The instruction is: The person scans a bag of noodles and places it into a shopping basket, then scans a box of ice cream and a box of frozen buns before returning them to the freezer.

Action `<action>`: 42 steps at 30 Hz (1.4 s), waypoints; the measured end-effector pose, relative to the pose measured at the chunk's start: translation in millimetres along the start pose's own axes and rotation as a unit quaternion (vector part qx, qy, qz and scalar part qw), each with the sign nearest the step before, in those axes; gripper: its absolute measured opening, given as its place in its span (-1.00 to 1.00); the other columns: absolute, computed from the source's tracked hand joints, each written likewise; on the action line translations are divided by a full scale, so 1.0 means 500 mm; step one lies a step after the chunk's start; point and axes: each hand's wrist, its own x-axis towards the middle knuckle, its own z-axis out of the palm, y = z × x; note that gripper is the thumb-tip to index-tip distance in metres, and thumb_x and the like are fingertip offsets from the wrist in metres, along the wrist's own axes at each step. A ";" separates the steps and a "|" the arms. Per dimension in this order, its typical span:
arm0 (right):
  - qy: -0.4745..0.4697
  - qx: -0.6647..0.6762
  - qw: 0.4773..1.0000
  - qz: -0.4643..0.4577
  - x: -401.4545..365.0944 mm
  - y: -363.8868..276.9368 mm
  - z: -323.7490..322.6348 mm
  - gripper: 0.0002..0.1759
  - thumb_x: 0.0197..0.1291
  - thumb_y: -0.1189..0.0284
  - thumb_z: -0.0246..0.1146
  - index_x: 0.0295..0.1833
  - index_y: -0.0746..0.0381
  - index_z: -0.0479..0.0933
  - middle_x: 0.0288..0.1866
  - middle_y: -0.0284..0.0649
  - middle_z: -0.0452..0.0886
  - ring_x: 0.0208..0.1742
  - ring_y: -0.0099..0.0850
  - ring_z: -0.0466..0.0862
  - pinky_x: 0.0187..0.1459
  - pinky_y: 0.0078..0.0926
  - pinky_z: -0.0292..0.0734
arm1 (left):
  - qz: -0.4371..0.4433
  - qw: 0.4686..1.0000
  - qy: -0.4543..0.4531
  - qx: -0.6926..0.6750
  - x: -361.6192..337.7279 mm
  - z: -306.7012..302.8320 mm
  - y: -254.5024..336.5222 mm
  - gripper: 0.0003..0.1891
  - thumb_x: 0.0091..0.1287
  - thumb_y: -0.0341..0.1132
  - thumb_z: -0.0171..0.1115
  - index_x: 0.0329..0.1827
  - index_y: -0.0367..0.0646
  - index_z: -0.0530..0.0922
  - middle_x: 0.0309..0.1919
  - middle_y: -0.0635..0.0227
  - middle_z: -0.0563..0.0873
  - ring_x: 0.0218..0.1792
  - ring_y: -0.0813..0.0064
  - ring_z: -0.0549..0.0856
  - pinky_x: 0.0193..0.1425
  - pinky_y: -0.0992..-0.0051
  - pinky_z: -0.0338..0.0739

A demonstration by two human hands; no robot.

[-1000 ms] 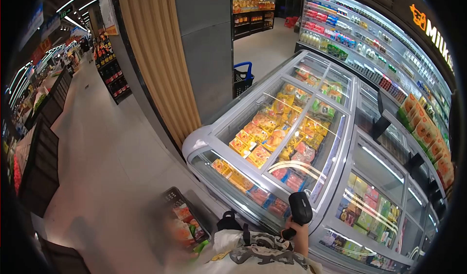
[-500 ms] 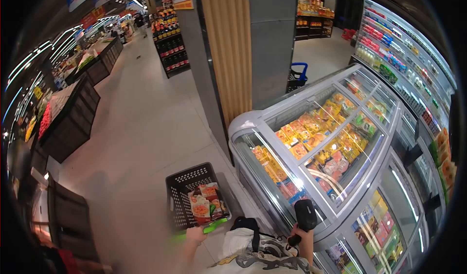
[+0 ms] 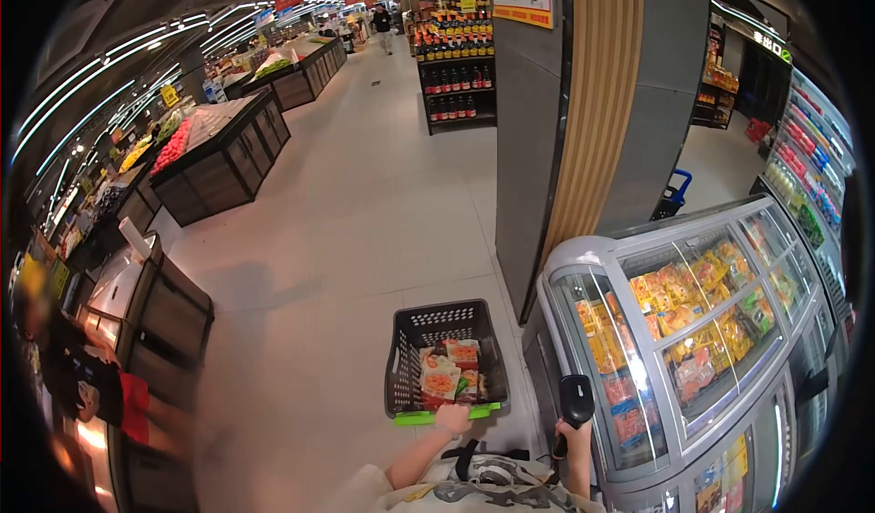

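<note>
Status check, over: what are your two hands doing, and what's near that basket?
Left hand gripping green plastic handle of dark mesh plastic basket, food packets inside. Right hand holding black handheld scanner. Glass-topped white freezer close on the right.

Blurred person (image 3: pixel 91 395) at left edge; labels on packets (image 3: pixel 443 381) in basket (image 3: pixel 401 367) illegibly small.

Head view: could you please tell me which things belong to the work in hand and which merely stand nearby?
In hand: left hand on green handle of black basket; right hand holding scanner; packets in basket.
Nearby: freezer chest, bottle shelf, produce stands.
</note>
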 end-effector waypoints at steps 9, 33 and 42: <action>-0.136 -0.260 0.951 -0.096 0.069 0.273 0.272 -0.76 -0.30 0.49 0.25 -0.38 0.31 0.48 -0.61 -0.26 0.53 -0.61 -0.52 0.51 -0.53 -0.57 0.39 | -0.022 0.997 0.068 -0.032 -0.063 -0.030 -0.216 -0.67 -0.03 -0.06 0.11 -0.32 -0.10 0.52 -0.45 0.20 0.63 -0.40 0.22 0.64 -0.36 0.28 0.49; -0.076 -0.090 0.982 0.145 0.433 0.145 0.560 -0.75 -0.18 0.50 0.20 -0.30 0.38 0.45 -0.42 -0.20 0.55 -0.54 -0.37 0.63 -0.63 -0.61 0.45 | 0.004 0.996 0.065 -0.058 0.311 -0.226 -0.418 -0.72 -0.18 -0.15 0.16 -0.42 -0.09 0.58 -0.56 0.20 0.64 -0.48 0.26 0.65 -0.36 0.30 0.50; -0.019 -0.183 0.980 0.069 0.741 0.107 0.713 -0.62 -0.21 0.46 0.23 -0.19 0.37 0.42 -0.45 -0.14 0.55 -0.54 -0.38 0.61 -0.51 -0.49 0.54 | -0.024 0.998 0.050 -0.040 0.598 -0.345 -0.508 -0.69 -0.14 -0.14 0.14 -0.35 -0.07 0.59 -0.55 0.18 0.64 -0.44 0.22 0.65 -0.28 0.26 0.48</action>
